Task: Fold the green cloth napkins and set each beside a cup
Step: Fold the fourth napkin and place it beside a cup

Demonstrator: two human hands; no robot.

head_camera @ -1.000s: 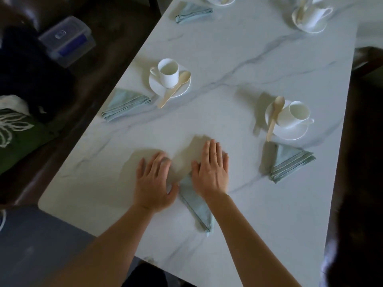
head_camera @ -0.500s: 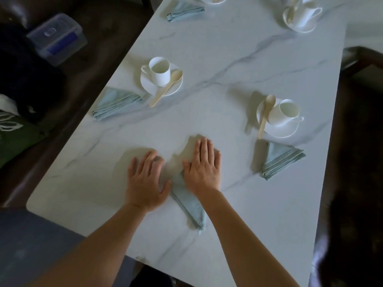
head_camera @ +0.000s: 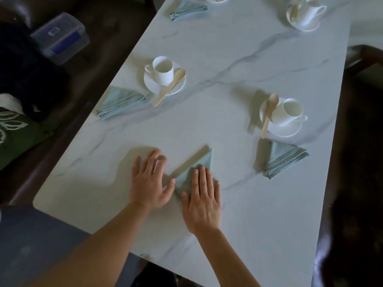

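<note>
The rectangular marble-effect table top (head_camera: 228, 48) is white with thin grey veins. Four folded cloth napkins are pale green: one at the near edge (head_camera: 204, 162), one at the left edge (head_camera: 120, 103), one at the right edge (head_camera: 286, 158), one at the far edge (head_camera: 187, 9). The ceramic cups (head_camera: 163, 70) (head_camera: 290, 111) and round saucers (head_camera: 149, 81) (head_camera: 288, 131) are plain white. The wooden spoons (head_camera: 170, 87) (head_camera: 268, 114) are pale tan. Off the left edge, the fabric cushion (head_camera: 18, 133) is dark green with a white leaf pattern.

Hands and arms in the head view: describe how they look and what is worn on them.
Two human arms, bare up to the picture's lower edge. No sleeves, gloves, watch, bracelets or rings show on the left hand or the right hand.
</note>
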